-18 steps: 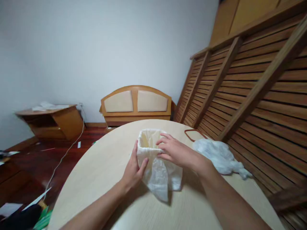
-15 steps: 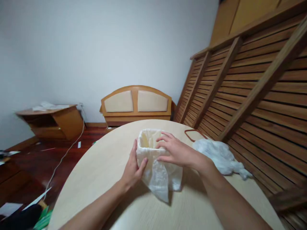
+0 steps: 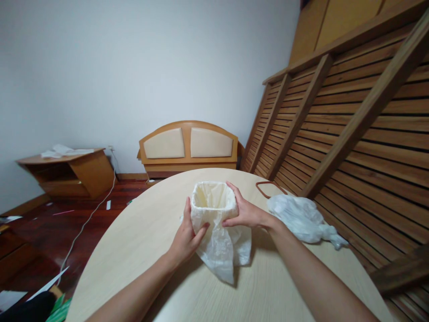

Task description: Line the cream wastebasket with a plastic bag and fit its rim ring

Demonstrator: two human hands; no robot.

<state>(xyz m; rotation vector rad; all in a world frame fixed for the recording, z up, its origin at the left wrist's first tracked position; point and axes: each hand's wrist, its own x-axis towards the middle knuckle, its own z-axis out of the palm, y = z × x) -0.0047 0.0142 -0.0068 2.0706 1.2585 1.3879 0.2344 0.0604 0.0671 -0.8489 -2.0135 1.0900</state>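
A small square bin [image 3: 213,202] lined with a white plastic bag [image 3: 221,246] stands on the round pale wooden table [image 3: 140,241]. The bag's loose part hangs over the near side onto the table. My left hand [image 3: 187,235] grips the bin's left side, thumb up along the rim and fingers against the front. On the right side, my right hand [image 3: 246,211] wraps the rim and wall of the bin. Both hands hold the bin between them.
A crumpled white plastic bag [image 3: 301,218] lies on the table to the right, with a brown loop [image 3: 267,189] beyond it. Slatted wooden bed frames [image 3: 342,134] lean on the right. A headboard [image 3: 189,147] and a wooden stand [image 3: 70,172] sit against the far wall.
My right hand has slid off the top of the bin's opening to its right side, so the open lined inside now shows. My left hand has stayed on the left side.
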